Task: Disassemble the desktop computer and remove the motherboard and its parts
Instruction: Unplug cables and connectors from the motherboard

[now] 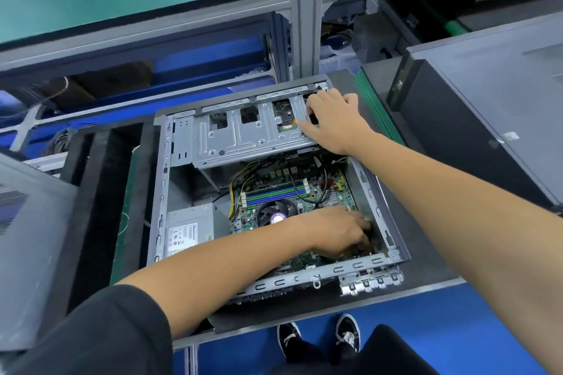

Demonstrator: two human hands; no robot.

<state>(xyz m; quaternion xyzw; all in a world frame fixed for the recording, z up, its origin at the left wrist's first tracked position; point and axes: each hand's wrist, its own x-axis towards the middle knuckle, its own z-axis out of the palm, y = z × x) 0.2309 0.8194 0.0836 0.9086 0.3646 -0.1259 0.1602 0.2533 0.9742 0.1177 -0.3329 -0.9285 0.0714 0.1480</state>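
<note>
Left hand [338,233]: we see fingers curled down at the motherboard [300,189] corner; grasp unclear.
Right hand [333,120]: we see it flat on the drive cage [243,134].
Computer case [161,192]: open on the counter [396,283].

Mid-frame, the open computer case [268,186] lies on the table [426,271]. The right hand [332,122] rests on the drive cage [243,134]; the left hand [338,231] reaches onto the motherboard [283,192], its fingers curled at the case's lower right corner.

The person wears a dark sleeve [100,332] pushed up above the left elbow; the right forearm is bare. Both hands are bare, without gloves. On the feet, black shoes [316,341] with white laces and white edging, below dark trousers [393,347].
</note>
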